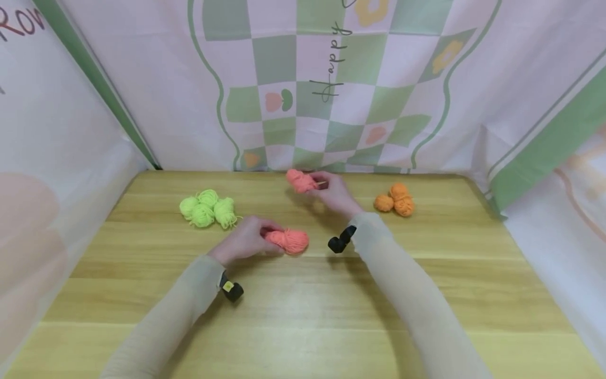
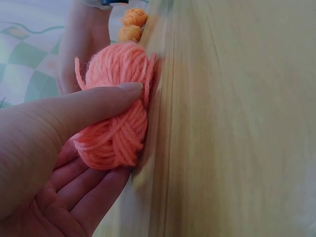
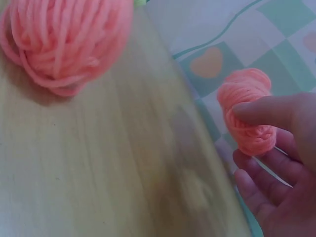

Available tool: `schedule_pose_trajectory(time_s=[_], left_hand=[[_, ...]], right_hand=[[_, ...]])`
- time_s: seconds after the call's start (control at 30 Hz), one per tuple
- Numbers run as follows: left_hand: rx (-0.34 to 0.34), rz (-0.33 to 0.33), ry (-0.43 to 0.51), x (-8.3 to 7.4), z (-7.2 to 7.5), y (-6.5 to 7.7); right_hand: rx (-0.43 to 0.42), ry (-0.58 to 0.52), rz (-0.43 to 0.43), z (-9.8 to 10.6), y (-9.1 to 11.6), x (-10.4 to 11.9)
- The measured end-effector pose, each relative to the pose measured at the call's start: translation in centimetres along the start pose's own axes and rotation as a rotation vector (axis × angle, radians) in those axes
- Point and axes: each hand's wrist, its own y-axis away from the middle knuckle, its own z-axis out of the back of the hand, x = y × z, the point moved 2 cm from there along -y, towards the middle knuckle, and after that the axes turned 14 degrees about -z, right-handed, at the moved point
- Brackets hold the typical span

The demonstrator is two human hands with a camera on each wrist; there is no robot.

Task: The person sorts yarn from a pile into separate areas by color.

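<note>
My left hand (image 1: 248, 238) grips a coral-pink skein of yarn (image 1: 292, 241) low over the middle of the table. In the left wrist view its thumb lies across the waist of that yarn (image 2: 118, 64), with the fingers beneath. Farther back, my right hand (image 1: 335, 195) holds a smaller coral-pink yarn ball (image 1: 300, 180) near the table's rear edge. The right wrist view shows this ball (image 3: 249, 123) pinched between thumb and fingertips, above the wood. The left hand's larger skein (image 3: 69, 39) appears at that view's upper left.
Several lime-green yarn balls (image 1: 203, 209) sit together at the left rear of the wooden table (image 1: 303, 316). Orange yarn balls (image 1: 401, 200) are grouped at the right rear. A checked, printed curtain (image 1: 322, 105) hangs behind the table, with more cloth at both sides.
</note>
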Motion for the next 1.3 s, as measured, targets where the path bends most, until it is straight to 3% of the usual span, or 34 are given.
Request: schedule_pose_trajectory(time_s=[0.23, 0.43, 0.8, 1.1, 1.3], left_hand=[[-0.004, 0.022, 0.008, 0.1, -0.1, 0.0], [0.001, 0.001, -0.038, 0.1, -0.1, 0.0], [-0.044, 0.007, -0.016, 0.0, -0.3, -0.1], [-0.151, -0.028, 0.030, 0.1, 0.5, -2.8], [-0.213, -0.021, -0.013, 0.7, 0.5, -5.4]], right_hand=[[0.002, 0.000, -0.021, -1.1, -1.1, -0.7], [0.002, 0.046, -0.024, -1.6, -1.2, -1.5], [0.067, -0.095, -0.036, -1.2, -1.0, -2.2], [0.062, -0.057, -0.059, 0.9, 0.4, -2.1], [0.039, -0.070, -0.041, 2.8, 1.6, -2.0]])
